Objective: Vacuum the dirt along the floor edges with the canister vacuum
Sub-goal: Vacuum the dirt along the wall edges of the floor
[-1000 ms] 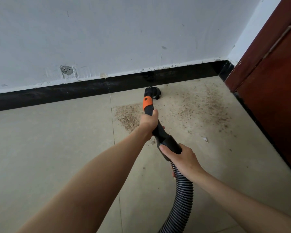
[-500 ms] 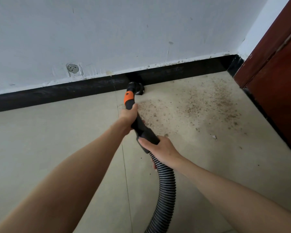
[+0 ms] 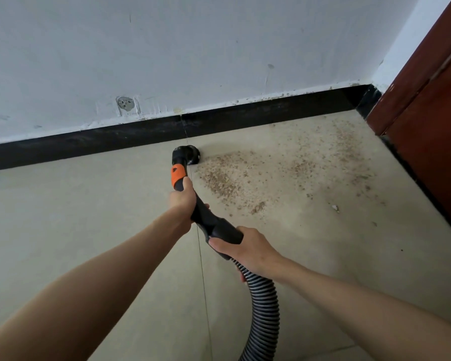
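Note:
A black vacuum wand with an orange band (image 3: pixel 177 173) ends in a round brush nozzle (image 3: pixel 189 154) resting on the beige floor, a little in front of the black skirting (image 3: pixel 89 143). My left hand (image 3: pixel 182 198) grips the wand just below the orange band. My right hand (image 3: pixel 246 250) grips the wand's thick rear end where the ribbed hose (image 3: pixel 263 308) joins. Brown dirt (image 3: pixel 245 175) is scattered on the floor right of the nozzle, spreading toward the corner. The canister is out of view.
A white wall (image 3: pixel 193 53) rises above the skirting. A dark red door (image 3: pixel 432 105) stands along the right side. A tile joint (image 3: pixel 202 269) runs down the floor under the wand. A small white scrap (image 3: pixel 335 207) lies near the door.
The nozzle has swept left along the floor and come back from the skirting, now sitting at the dirt patch's left edge. Both hands kept their grip on the wand.

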`<state>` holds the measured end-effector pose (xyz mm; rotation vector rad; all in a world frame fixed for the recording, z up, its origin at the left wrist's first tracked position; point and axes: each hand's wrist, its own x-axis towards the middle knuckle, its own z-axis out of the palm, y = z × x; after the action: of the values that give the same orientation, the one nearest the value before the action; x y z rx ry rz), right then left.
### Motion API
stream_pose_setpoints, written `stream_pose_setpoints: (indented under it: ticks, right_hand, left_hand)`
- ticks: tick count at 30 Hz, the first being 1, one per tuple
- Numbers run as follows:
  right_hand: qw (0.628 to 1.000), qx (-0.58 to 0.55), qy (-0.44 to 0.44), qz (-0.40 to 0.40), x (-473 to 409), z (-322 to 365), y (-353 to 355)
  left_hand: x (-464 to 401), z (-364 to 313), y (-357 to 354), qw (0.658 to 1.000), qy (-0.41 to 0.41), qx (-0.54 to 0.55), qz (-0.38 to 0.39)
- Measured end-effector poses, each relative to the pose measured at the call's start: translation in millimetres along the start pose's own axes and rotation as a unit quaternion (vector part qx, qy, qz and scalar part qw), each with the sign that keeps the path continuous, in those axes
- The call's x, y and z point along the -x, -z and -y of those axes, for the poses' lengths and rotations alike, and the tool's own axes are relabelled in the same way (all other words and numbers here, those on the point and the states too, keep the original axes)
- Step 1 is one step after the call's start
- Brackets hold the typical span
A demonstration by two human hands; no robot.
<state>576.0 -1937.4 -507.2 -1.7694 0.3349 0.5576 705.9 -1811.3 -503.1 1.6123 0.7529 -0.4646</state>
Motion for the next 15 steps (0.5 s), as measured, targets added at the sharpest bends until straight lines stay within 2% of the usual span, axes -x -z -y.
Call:
stream_pose_setpoints:
  ticks: [11,15]
  right_hand:
    - [0.996,-0.023,-0.026,-0.084,34.7,-19.6,35.9]
    - [0.989,-0.048,-0.036,-0.138,40.0,-24.9,43.2]
  left_hand:
    - [29.5,8.0,-53.3,0.997,0.008,-0.003,0.079]
    - [35.6,1.9,-77.1,0.992,0.001,-0.037,0.12]
